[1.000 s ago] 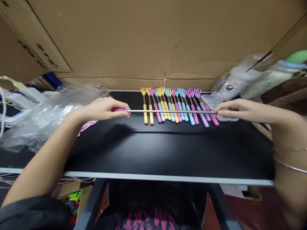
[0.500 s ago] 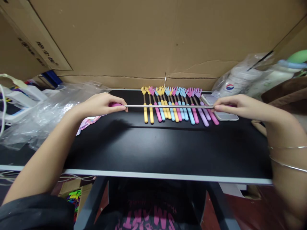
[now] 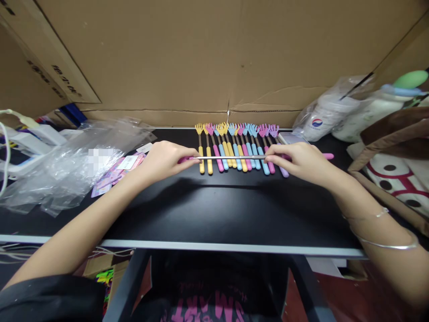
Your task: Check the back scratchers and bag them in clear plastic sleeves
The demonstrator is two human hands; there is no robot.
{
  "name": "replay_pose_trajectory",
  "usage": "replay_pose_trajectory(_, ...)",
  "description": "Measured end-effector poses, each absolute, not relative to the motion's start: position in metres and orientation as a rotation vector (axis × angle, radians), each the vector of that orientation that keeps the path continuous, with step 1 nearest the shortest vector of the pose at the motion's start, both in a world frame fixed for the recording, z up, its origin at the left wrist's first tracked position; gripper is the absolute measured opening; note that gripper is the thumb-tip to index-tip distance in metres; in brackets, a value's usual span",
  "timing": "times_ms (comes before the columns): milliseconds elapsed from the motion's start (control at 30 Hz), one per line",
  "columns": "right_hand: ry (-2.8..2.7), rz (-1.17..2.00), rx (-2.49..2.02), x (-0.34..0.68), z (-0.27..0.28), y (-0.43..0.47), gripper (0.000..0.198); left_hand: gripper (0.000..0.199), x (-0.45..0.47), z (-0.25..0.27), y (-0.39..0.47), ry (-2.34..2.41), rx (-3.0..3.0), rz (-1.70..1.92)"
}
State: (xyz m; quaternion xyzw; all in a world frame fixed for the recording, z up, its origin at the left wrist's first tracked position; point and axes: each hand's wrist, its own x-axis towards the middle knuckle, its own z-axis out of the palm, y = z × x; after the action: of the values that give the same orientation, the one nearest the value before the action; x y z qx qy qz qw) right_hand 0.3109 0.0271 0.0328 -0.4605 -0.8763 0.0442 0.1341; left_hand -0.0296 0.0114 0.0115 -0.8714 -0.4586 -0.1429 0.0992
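Note:
Between my two hands a telescopic back scratcher (image 3: 231, 157) is held level above the black table, its thin metal rod partly drawn out. My left hand (image 3: 167, 160) pinches its pink end at the left; the tip there is hidden by the fingers. At the other end my right hand (image 3: 293, 160) grips the rod close to the pink handle, which pokes out to the right past the knuckles. Behind the rod lies a row of several back scratchers (image 3: 248, 152) in yellow, pink, blue and purple, claws toward the cardboard and handles toward me.
Clear plastic bags (image 3: 67, 165) and pink printed cards (image 3: 124, 165) lie at the left. A phone (image 3: 291, 137) is partly behind my right hand. A bagged cup (image 3: 330, 114), a bottle (image 3: 372, 114) and a fabric bag (image 3: 395, 170) stand right. A cardboard wall (image 3: 167, 53) closes the back.
My hands have come closer together and the metal rod between them is shorter. The pink handle now shows to the right of my right hand.

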Motion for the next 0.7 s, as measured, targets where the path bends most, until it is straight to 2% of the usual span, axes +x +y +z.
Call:
replay_pose_trajectory(267,-2.656,-0.026,-1.194,0.272,0.006,0.013,0.034,0.035,-0.001,0.000,0.001,-1.167,-2.646,-0.407)
replay_pose_trajectory(533,-2.609,-0.088,-1.197,0.296,0.020,0.018,0.030,0.035,-0.020,0.010,0.005,-1.186,-2.524,-0.419)
replay_pose_trajectory(700,-2.495,0.077,-1.318,0.323,0.033,0.031,0.038,0.033,-0.045,0.017,0.018,-1.409,-2.435,-0.536)
